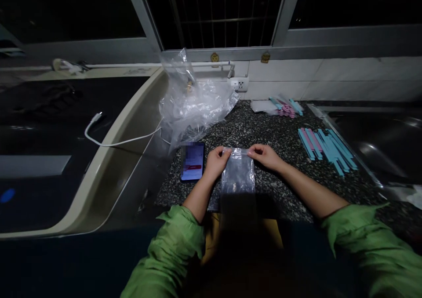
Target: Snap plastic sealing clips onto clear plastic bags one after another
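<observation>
A clear plastic bag hangs flat between my two hands, its top edge stretched sideways over the speckled counter. My left hand pinches the top left corner of the bag. At the opposite corner, my right hand grips the edge between thumb and finger. The bag's lower part drops into shadow by the counter's front edge. Just left of my left hand lies a phone with a lit screen. To the right of my right hand, several blue and pink strips lie in a loose pile.
A heap of clear plastic bags stands behind the phone. Farther back lies a bag with pink and blue strips. A steel sink bounds the right side. On the left, a white cable crosses a washing machine. A socket is on the wall.
</observation>
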### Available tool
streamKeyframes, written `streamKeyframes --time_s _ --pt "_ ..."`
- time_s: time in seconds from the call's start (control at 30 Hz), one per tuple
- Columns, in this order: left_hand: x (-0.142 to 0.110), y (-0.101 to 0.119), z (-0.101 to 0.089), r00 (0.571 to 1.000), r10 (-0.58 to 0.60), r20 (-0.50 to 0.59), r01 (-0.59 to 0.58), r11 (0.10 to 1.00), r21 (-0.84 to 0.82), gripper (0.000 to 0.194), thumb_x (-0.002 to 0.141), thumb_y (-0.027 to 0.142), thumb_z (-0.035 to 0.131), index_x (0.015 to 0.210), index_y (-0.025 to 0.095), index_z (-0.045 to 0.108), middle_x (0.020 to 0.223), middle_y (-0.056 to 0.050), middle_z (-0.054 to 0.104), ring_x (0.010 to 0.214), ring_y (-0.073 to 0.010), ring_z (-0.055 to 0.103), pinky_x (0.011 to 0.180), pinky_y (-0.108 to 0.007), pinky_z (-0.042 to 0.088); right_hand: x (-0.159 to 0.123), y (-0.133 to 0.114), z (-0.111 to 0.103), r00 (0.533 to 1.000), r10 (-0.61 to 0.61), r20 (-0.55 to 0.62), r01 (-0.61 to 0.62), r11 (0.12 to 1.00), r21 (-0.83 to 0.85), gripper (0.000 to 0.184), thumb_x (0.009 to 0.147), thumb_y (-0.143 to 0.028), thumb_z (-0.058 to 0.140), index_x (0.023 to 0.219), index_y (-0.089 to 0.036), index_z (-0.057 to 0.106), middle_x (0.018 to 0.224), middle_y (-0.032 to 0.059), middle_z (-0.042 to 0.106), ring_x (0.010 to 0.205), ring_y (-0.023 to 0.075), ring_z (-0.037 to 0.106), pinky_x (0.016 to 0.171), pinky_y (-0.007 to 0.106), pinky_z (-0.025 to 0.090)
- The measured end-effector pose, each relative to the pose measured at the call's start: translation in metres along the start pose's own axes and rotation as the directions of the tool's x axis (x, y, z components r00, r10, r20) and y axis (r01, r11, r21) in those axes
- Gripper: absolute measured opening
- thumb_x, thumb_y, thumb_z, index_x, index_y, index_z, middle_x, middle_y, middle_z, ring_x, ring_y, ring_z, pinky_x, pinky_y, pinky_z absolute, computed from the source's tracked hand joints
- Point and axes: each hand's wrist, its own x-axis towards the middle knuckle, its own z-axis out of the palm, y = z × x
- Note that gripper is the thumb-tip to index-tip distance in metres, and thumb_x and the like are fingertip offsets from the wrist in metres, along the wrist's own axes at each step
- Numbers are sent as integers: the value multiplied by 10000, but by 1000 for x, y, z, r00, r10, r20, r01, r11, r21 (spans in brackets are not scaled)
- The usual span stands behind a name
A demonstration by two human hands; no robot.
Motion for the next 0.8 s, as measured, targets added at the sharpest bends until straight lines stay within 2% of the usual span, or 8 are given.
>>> streamKeyframes --time_s 0.13,0.27,0.37,0.57,0.8 --pt "-1 0 1 999 -5 -45 0 996 -93 193 663 337 597 627 148 602 595 10 578 582 -114 487 596 -228 372 -5 1 1 998 50 -38 -49 998 25 428 568 -579 628 646 -164 556 581 -20 519 551 102 434 560 253 346" --pt "-2 0 2 998 -22 -53 16 994 -104 182 652 324 614 621 145 608 591 7 589 585 -116 498 593 -227 377 -7 1 0 998 14 -69 -15 1000 -7 424 601 -587 599 619 -166 547 582 -14 521 563 105 435 567 255 350" --pt "-3 -1 3 998 -15 -57 10 996 -92 198 646 337 619 601 146 594 576 12 580 571 -112 488 581 -224 371 -8 0 -2 999 -18 -43 17 999 -27 423 621 -588 581 613 -167 539 591 -8 521 574 110 442 571 255 357" --pt "-6 3 12 1000 -1 8 2 998 -69 197 635 332 631 569 154 577 525 30 552 533 -99 463 544 -215 354 -12 -4 -2 999 -12 45 16 995 -95 398 634 -532 607 775 -160 595 676 9 582 607 126 487 583 258 383" --pt "-9 4 18 997 5 77 0 998 -63 192 639 315 613 557 148 571 498 37 518 500 -85 427 516 -209 325 -13 -3 3 997 -20 71 27 995 -96 385 651 -541 573 644 -156 580 600 2 541 582 122 464 564 249 360"
